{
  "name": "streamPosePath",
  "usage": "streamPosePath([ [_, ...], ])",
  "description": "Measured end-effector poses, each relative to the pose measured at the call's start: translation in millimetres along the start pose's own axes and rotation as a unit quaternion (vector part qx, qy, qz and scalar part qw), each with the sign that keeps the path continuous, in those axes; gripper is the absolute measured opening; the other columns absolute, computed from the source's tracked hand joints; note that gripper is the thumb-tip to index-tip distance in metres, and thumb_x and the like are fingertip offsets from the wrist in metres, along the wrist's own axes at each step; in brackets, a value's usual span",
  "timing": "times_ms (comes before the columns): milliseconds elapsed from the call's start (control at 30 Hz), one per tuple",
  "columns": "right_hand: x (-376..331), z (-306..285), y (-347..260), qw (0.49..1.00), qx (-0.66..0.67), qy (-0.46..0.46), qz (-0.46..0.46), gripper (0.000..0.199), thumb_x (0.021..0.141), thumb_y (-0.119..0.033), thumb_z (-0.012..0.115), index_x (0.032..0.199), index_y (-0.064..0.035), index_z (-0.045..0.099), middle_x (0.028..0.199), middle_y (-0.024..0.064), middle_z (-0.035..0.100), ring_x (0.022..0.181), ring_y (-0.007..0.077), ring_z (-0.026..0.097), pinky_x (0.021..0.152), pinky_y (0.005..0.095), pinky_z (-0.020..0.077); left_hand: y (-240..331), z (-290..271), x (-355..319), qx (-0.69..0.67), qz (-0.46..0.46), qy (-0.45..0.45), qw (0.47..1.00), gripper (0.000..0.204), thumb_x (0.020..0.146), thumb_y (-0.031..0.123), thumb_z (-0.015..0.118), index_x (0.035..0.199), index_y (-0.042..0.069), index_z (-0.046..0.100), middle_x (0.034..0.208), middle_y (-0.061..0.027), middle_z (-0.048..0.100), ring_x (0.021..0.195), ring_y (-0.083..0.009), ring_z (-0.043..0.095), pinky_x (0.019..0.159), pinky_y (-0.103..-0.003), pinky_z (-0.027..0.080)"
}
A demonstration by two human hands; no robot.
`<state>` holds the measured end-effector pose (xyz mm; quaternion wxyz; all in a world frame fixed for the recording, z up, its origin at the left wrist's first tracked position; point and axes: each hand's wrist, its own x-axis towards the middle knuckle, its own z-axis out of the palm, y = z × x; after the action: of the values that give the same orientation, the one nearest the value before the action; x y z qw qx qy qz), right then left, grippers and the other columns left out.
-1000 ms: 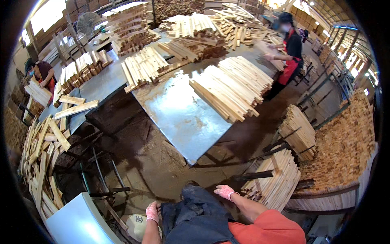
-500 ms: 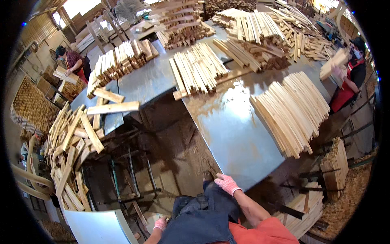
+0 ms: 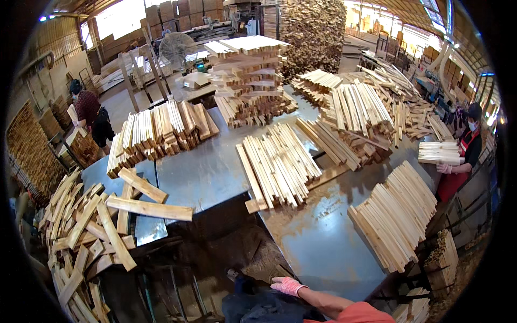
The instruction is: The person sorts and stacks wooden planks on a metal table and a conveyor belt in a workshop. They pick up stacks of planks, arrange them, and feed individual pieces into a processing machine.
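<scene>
My right hand (image 3: 290,286), in a pink-and-white glove, lies at the near edge of the metal-topped table (image 3: 323,264), its fingers stretched out with nothing in them. Whether it presses on the edge is hard to tell. To its right along the tabletop lies a wide row of wooden slats (image 3: 396,218). Beyond the hand sits a smaller row of pale slats (image 3: 283,164). My left hand is out of the picture.
Loose boards (image 3: 89,231) are heaped at left, some jutting past their table. Stacked slats (image 3: 161,132) and a tall crossed stack (image 3: 247,81) stand farther back. At right a co-worker (image 3: 468,145) holds a bundle of slats (image 3: 439,153); another person (image 3: 89,110) stands far left.
My view has tilted up, and my left hand has dropped out of it. The right co-worker's bundle has gone from tilted to nearly level. The person at left has turned and straightened.
</scene>
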<state>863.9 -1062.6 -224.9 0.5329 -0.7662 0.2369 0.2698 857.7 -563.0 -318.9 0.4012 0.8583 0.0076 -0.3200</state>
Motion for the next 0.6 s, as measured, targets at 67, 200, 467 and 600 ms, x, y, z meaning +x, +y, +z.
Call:
streamPosePath([
  [67, 32.9, -6.3, -15.7, 0.999, -0.032, 0.011, -0.005, 0.072, 0.096, -0.05, 0.067, 0.15, -0.0021, 0.058, 0.152, 0.02, 0.06, 0.143, 0.0354, 0.054, 0.119, 0.0398, 0.0404, 15.9, -19.5, 38.7, -0.077, -0.084, -0.013, 0.993, 0.042, 0.106, 0.04, 0.059, 0.124, 0.005, 0.072, 0.112, -0.0108, 0.074, 0.108, -0.0282, 0.065, 0.096, -0.041, 0.053],
  [200, 85.7, -26.4, -62.2, 0.998, 0.013, 0.034, 0.045, 0.073, 0.095, -0.052, 0.068, 0.15, -0.0048, 0.059, 0.151, 0.0189, 0.06, 0.143, 0.0351, 0.054, 0.12, 0.0392, 0.0406, 46.2, -64.7, 108.8, -0.191, -0.164, -0.03, 0.967, 0.045, 0.107, 0.042, 0.059, 0.126, 0.003, 0.071, 0.113, -0.0126, 0.074, 0.109, -0.0285, 0.065, 0.097, -0.041, 0.052],
  [467, 145.3, -72.4, -181.2, 0.995, 0.021, 0.096, 0.02, 0.069, 0.095, -0.047, 0.069, 0.147, -0.0027, 0.061, 0.149, 0.0219, 0.061, 0.141, 0.0363, 0.056, 0.118, 0.0397, 0.0423, 72.7, -145.1, 292.8, -0.445, -0.328, 0.011, 0.833, 0.021, 0.097, 0.027, 0.066, 0.081, 0.018, 0.056, 0.064, -0.002, 0.054, 0.049, -0.0168, 0.048, 0.044, -0.032, 0.034],
  [600, 180.5, -68.5, -181.7, 0.994, 0.024, 0.106, 0.015, 0.069, 0.095, -0.048, 0.069, 0.146, -0.0022, 0.061, 0.148, 0.0217, 0.062, 0.14, 0.0363, 0.056, 0.118, 0.0398, 0.0426, 113.4, -179.0, 371.4, -0.463, -0.218, 0.01, 0.859, 0.018, 0.096, 0.031, 0.069, 0.103, 0.016, 0.063, 0.077, -0.0053, 0.064, 0.059, -0.0213, 0.054, 0.057, -0.037, 0.044],
])
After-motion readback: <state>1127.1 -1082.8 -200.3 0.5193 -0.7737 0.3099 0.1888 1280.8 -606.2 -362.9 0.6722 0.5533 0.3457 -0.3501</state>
